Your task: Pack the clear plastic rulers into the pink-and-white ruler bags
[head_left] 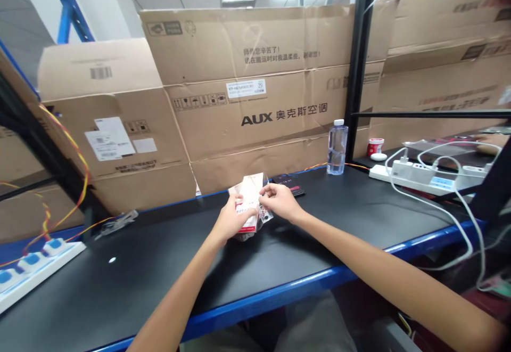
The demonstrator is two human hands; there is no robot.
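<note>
Over the middle of the black tabletop, my left hand (232,218) grips a white printed packet (250,192) with red at its lower end, thumb across its front. My right hand (280,202) is closed in a pinch at the packet's right edge, on a small clear plastic bag (264,214). Small dark bits show inside the bag, too small to name. A flat dark box (289,183) with a reddish stripe lies on the table just behind my right hand.
Tall cardboard panels (255,144) line the table's back. A clear water bottle (337,147) stands at the back right, near a power strip (423,179) with white cables. Another power strip (48,272) lies at left, near crumpled clear plastic (117,224) and a small white disc (112,260).
</note>
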